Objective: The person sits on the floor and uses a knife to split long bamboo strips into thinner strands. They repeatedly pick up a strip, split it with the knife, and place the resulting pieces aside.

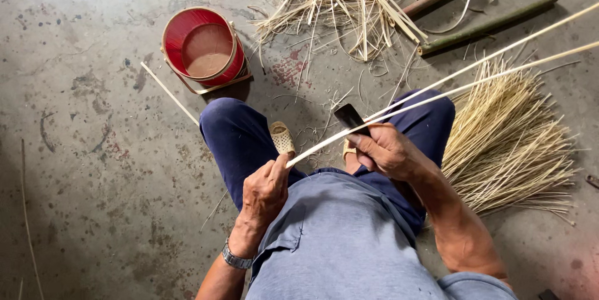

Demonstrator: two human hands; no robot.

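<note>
Seated above a stained concrete floor (93, 150): left hand (265, 191) pinching the near end of two long pale bamboo strips (437, 91), right hand (387, 150) clenched around one dark-bladed knife (350, 117) set against them. Nearby, one red round bucket (203, 47), two green bamboo poles (486, 25), two heaps of pale splints (505, 144).
</note>
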